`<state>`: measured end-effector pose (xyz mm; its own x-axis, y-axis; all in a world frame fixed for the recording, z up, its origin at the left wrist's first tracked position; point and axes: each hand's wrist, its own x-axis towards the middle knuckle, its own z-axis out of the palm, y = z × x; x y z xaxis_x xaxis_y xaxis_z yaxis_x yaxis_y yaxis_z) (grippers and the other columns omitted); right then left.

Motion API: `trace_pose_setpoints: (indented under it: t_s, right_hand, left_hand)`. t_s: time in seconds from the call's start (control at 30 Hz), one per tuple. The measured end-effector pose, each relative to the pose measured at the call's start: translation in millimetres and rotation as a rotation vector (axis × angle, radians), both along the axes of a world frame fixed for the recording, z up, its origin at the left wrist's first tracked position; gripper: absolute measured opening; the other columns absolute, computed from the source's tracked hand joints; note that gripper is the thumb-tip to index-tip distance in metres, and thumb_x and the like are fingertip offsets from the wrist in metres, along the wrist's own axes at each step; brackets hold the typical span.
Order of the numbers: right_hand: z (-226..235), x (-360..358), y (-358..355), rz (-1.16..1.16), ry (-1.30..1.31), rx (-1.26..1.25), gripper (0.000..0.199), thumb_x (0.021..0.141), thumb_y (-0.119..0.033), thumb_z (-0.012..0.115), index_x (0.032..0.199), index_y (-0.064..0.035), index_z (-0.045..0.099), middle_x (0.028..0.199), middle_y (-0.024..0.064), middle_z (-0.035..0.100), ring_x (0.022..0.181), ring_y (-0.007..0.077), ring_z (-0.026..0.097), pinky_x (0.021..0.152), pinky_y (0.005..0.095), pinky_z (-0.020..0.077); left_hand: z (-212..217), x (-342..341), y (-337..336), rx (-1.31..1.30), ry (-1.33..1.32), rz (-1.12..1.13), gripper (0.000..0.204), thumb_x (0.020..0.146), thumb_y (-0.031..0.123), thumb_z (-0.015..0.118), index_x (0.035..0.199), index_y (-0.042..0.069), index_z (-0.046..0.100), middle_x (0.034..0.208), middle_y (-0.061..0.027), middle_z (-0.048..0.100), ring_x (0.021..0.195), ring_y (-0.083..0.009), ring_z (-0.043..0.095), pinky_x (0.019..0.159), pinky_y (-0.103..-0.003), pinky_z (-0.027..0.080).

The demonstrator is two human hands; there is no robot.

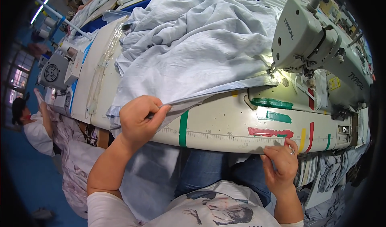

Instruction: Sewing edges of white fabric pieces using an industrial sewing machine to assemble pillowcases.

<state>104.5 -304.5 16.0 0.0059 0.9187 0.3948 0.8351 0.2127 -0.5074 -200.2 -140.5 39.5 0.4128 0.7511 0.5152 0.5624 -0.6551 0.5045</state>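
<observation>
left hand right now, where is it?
Head view, lower left of centre: the left hand pinches the folded edge of the pale blue fabric at the near edge of the sewing table, just left of the green tape stripe.

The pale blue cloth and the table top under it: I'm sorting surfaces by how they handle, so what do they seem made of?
The pale blue cloth looks like thin woven fabric, matte: it falls in soft folds and creases. The table top looks like a hard, smooth cream laminate or painted board with a slight sheen, speckled with marks; which one is unclear.

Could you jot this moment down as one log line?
left hand: pinching pale blue fabric edge | right hand: resting at sewing table front edge | sewing machine: fabric under needle
</observation>
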Motion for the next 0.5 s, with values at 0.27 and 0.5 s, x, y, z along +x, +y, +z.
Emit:
trace_pose_setpoints:
  t_s: [0.27,0.5]
  right_hand:
    - [12,-49,45,0.373,-0.144,0.202,0.026,0.074,-0.008,0.061,0.099,-0.0036,0.066,0.1,0.0098,0.066,0.097,0.0268,0.064,0.098,0.048,0.04]
    - [-34,-12,-21,0.321,0.08,-0.018,0.035,0.063,-0.005,0.065,0.098,-0.0039,0.067,0.099,0.0091,0.067,0.099,0.0241,0.066,0.098,0.0441,0.0426]
  left_hand:
    - [20,42,-74,0.169,0.262,-0.704,0.015,0.078,0.008,0.072,0.079,0.007,0.056,0.074,-0.006,0.06,0.048,-0.0177,0.054,0.039,-0.03,0.038]
    - [-2,130,-26,-0.131,0.21,-0.939,0.017,0.086,0.013,0.058,0.1,0.002,0.058,0.103,-0.0198,0.06,0.098,-0.0365,0.059,0.083,-0.044,0.047]
